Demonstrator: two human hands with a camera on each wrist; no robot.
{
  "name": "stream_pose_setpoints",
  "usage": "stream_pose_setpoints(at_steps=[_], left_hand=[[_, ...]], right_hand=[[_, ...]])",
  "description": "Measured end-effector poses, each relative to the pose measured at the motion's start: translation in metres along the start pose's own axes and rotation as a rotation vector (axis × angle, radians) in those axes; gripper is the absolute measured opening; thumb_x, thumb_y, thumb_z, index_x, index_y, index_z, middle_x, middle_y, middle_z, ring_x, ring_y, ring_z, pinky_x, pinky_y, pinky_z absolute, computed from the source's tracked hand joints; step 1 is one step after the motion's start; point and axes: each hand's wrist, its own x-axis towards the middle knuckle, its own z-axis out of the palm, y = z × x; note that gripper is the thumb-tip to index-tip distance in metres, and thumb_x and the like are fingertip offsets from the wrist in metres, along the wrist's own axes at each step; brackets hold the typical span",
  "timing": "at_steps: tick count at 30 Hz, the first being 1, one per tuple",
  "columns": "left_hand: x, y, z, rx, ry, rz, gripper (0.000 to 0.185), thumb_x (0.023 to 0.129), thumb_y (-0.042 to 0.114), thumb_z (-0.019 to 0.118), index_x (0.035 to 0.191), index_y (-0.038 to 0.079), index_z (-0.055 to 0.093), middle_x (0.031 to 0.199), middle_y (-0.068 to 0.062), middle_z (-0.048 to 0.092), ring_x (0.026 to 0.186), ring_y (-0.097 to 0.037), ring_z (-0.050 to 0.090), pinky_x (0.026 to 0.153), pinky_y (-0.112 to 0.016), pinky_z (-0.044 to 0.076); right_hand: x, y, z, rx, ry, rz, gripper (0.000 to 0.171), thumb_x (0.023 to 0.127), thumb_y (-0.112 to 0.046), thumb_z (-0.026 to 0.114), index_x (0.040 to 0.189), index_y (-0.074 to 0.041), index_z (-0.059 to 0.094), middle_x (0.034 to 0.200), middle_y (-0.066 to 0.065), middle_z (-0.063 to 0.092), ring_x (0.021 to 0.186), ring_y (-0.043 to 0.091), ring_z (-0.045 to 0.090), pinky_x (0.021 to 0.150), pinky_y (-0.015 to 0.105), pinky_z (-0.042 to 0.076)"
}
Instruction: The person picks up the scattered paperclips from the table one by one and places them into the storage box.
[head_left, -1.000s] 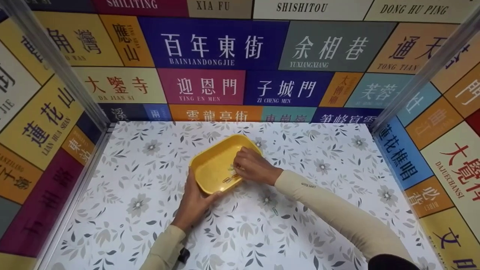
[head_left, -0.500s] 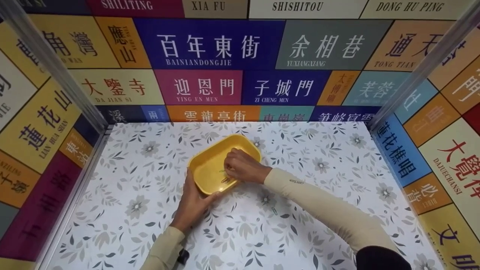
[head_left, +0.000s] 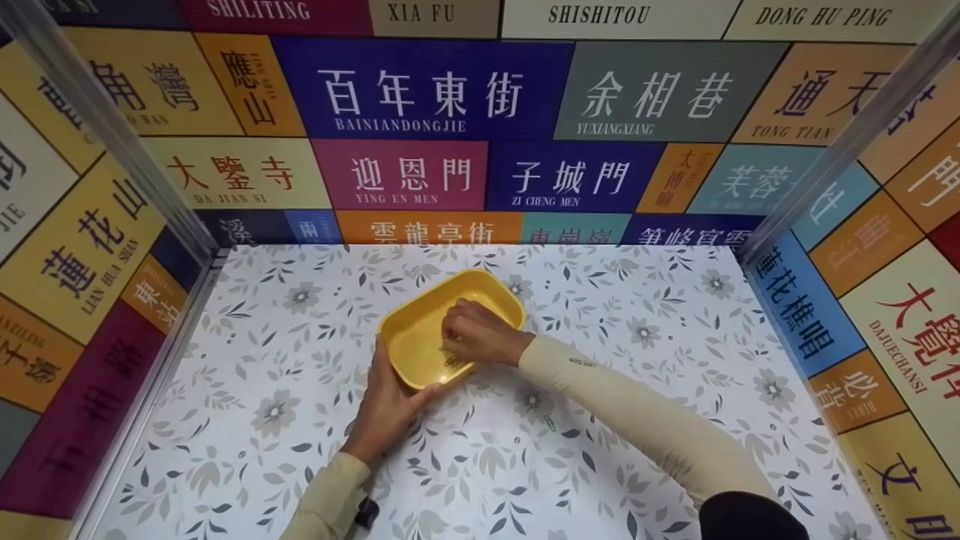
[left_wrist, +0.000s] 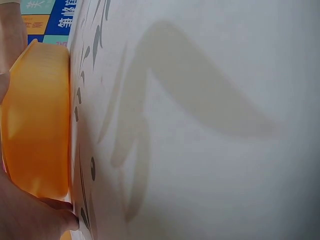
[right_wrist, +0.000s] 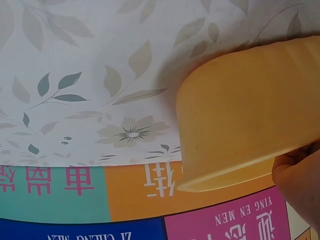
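A yellow plastic box (head_left: pixel 420 330), open at the top, sits on the table at an angle. My left hand (head_left: pixel 390 409) holds its near left corner, thumb along the near side and fingers along the left side. Reaching over the near right rim, my right hand (head_left: pixel 480 334) is inside the box with its fingers bunched and pointing down. Several paper clips (head_left: pixel 451 358) lie on the box floor, partly covered by these fingers. What the fingertips touch or pinch is hidden. Box walls also show in the left wrist view (left_wrist: pixel 37 120) and right wrist view (right_wrist: pixel 250 110).
A green paper clip (head_left: pixel 550 423) lies on the table right of the box. The tabletop (head_left: pixel 225 390) has a white floral cover. Printed panels (head_left: pixel 420 90) with clear corner posts (head_left: pixel 825 142) enclose the back and both sides.
My right hand has moved left and slightly down inside the box, now over the paper clips. A green clip seen by its fingers earlier is hidden. The left hand and box stay put.
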Motion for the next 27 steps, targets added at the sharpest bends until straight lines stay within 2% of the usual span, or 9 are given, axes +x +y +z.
stream_pose_setpoints(at_steps=[5,10,20,27], left_hand=[[-0.001,0.000,0.000,-0.002,-0.007,-0.022,0.140,0.086,0.059,0.091,0.178,0.024,-0.008,0.185,-0.010,0.011,0.167,-0.029,0.020,0.136,-0.049,0.018],[-0.001,0.000,0.000,-0.011,-0.007,-0.014,0.138,0.087,0.056,0.091,0.178,0.024,-0.008,0.184,-0.011,0.013,0.167,-0.030,0.021,0.136,-0.050,0.019],[-0.001,0.003,0.000,-0.004,-0.008,-0.019,0.138,0.086,0.059,0.090,0.178,0.027,-0.009,0.185,-0.010,0.011,0.167,-0.031,0.020,0.136,-0.052,0.017],[-0.001,0.002,-0.001,-0.010,0.007,0.009,0.139,0.086,0.055,0.093,0.178,0.022,-0.006,0.183,-0.013,0.015,0.167,-0.032,0.022,0.136,-0.052,0.019]], right_hand=[[-0.002,-0.001,-0.004,0.020,-0.007,0.030,0.009,0.100,-0.014,0.076,0.095,-0.009,0.082,0.093,0.003,0.074,0.091,0.024,0.059,0.084,0.040,0.052],[-0.008,-0.001,-0.007,0.032,0.040,0.016,0.009,0.100,-0.014,0.074,0.098,-0.009,0.082,0.093,0.003,0.074,0.092,0.023,0.058,0.084,0.039,0.051],[-0.033,-0.007,-0.020,0.091,0.249,-0.074,0.011,0.100,-0.014,0.079,0.104,-0.004,0.080,0.095,0.007,0.074,0.095,0.026,0.059,0.088,0.043,0.052],[-0.057,-0.011,-0.022,0.119,0.361,-0.111,0.010,0.096,-0.010,0.083,0.103,-0.004,0.078,0.095,0.007,0.073,0.095,0.025,0.060,0.087,0.040,0.054]])
